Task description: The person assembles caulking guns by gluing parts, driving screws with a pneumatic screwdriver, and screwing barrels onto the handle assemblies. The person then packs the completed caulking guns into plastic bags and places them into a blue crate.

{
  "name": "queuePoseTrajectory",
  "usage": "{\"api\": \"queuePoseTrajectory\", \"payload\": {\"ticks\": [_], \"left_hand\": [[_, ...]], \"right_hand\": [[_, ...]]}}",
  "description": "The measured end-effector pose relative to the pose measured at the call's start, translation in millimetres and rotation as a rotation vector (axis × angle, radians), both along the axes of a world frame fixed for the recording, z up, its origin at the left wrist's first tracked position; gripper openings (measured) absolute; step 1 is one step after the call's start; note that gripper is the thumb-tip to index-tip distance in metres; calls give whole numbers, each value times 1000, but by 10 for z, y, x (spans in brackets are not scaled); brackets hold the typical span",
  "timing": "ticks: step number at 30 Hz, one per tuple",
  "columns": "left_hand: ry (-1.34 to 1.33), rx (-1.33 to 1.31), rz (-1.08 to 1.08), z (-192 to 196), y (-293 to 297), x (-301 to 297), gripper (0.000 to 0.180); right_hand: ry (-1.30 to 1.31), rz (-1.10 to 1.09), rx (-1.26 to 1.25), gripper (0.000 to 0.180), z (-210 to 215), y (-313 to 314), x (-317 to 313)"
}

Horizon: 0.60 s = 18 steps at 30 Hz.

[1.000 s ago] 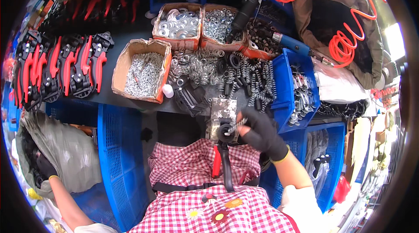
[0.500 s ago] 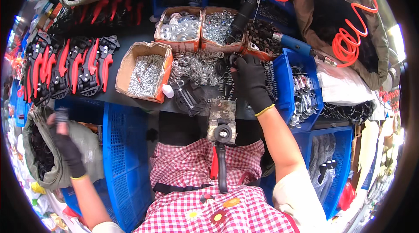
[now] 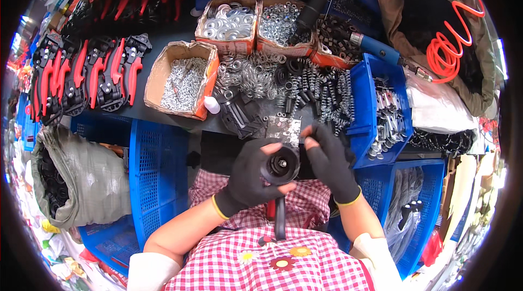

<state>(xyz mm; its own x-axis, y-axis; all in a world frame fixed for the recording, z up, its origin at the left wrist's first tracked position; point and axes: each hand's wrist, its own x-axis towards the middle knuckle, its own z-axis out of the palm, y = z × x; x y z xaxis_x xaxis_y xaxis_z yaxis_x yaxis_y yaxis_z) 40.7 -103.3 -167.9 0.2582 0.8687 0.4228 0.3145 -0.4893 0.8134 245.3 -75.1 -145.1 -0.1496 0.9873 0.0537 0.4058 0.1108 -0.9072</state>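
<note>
My left hand, in a black fingerless glove, is closed round a black round cup-shaped part in front of my apron. A metal stud shows in the middle of that part. Below it hang a black lever and a piece of a red one. Just to the right, my right hand, gloved the same way, has its thumb and fingers bent together; whatever they hold is too small to make out. A worn metal block at the bench edge shows behind the cup-shaped part.
Cardboard boxes hold small pins, washers and nuts. Loose springs lie beside a blue bin of metal levers. Red-and-black lever assemblies line the left. A blue air tool has a coiled red hose.
My left hand has come from the sack at the far left to the centre, now gripping the black cup-shaped part. My right hand has drawn back from the springs towards it.
</note>
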Motion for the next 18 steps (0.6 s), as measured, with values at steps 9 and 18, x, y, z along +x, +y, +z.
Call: {"api": "queuePoseTrajectory", "payload": {"ticks": [9, 18], "left_hand": [[154, 64, 2, -166, 107, 96, 75], [-75, 292, -60, 49, 317, -532, 82]], "right_hand": [[-261, 478, 376, 30, 84, 1058, -920], [-237, 359, 258, 35, 103, 1362, -1114]]}}
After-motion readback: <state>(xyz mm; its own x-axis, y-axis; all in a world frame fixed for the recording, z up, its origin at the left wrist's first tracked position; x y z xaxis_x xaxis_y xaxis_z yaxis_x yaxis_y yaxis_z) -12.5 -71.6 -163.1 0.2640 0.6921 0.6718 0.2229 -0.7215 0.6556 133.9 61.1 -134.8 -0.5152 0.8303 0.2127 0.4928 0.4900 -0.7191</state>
